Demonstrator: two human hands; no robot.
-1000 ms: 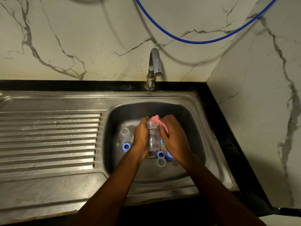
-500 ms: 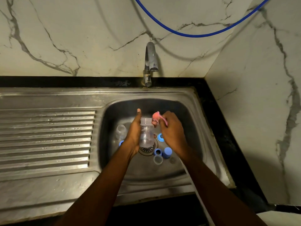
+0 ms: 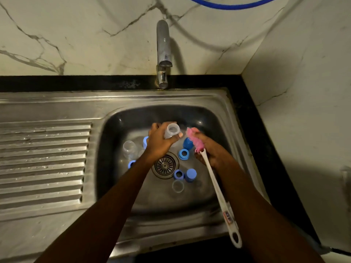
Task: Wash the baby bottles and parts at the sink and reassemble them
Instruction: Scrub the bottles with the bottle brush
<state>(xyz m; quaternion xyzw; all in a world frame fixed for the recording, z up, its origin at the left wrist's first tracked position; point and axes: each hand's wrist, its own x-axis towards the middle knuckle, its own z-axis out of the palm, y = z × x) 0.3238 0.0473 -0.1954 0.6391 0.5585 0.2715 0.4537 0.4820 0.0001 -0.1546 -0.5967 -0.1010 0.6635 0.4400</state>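
Note:
My left hand (image 3: 160, 142) grips a clear baby bottle (image 3: 172, 130) above the sink basin (image 3: 112, 149), its open mouth tilted up toward me. My right hand (image 3: 210, 149) holds a bottle brush (image 3: 212, 179) just right of the bottle; its pink sponge head (image 3: 194, 140) is outside the bottle and its white handle runs down toward me. On the basin floor lie a second clear bottle (image 3: 129, 149), blue rings (image 3: 183, 154) (image 3: 178, 174), a blue cap (image 3: 190, 175), a blue dome cap (image 3: 188, 143) and a clear piece (image 3: 178, 186).
A steel tap (image 3: 163, 52) stands behind the basin over the drain (image 3: 165, 165); no water runs. A ribbed draining board (image 3: 43, 162) lies to the left. Marble walls close the back and right, with a blue hose (image 3: 228, 4) hanging across the top.
The brush's pink head has come away from the bottle's mouth and now sits to its right, with the white handle in view. My left hand has tilted the bottle's mouth up.

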